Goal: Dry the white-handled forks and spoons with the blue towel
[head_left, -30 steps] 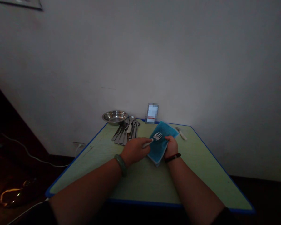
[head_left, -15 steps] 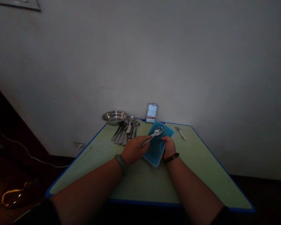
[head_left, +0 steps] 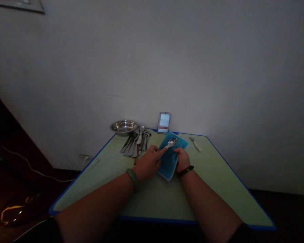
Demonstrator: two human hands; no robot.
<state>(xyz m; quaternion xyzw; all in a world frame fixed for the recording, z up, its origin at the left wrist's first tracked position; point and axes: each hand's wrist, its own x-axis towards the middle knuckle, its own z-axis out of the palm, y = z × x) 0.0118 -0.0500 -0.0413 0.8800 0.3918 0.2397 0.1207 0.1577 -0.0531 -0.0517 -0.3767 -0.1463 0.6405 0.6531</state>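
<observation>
My left hand [head_left: 148,164] is closed round the handle of a metal fork [head_left: 170,143], whose head lies over a blue cloth [head_left: 170,158]. The fork's prongs are turned so they look rounded from here. My right hand [head_left: 182,158] grips the right side of the cloth and holds it up off the green table [head_left: 154,192]. A green bangle sits on my left wrist and a dark band on my right.
A heap of several metal spoons and forks [head_left: 136,141] lies at the table's back left, next to a steel bowl [head_left: 124,126]. A white-handled utensil [head_left: 195,143] lies at the back right. A small blurred box [head_left: 164,122] stands against the wall. Cables run across the dark floor at left.
The cloth has been drawn in from lying spread to bunched in my right hand. The fork has moved a little away from me and rotated, its prongs no longer facing up.
</observation>
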